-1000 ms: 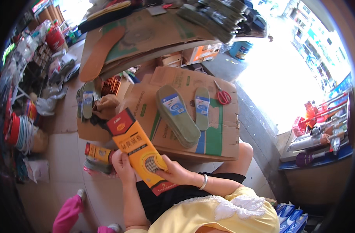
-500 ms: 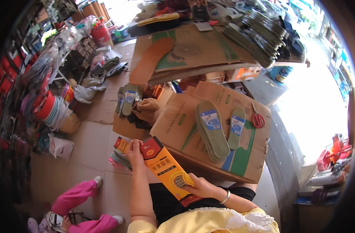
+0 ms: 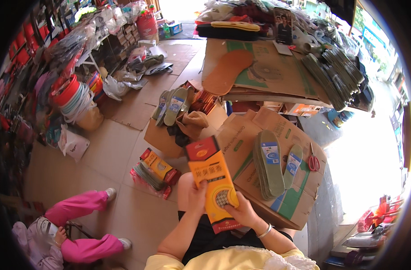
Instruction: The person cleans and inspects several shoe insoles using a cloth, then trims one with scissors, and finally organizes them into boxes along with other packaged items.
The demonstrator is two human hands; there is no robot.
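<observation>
A cluttered shop floor: insoles (image 3: 269, 163) stacked on a near carton (image 3: 277, 202), more piles (image 3: 336, 74) on the far table, hung goods (image 3: 43, 67) lining the left wall.

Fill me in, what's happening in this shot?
A seated person holds a flat orange-and-red package upright over their lap, left hand on its left edge, right hand at its lower right. In front, a cardboard box carries a stack of green insoles and red scissors. More orange packs lie on the floor to the left, near another person in pink trousers.
</observation>
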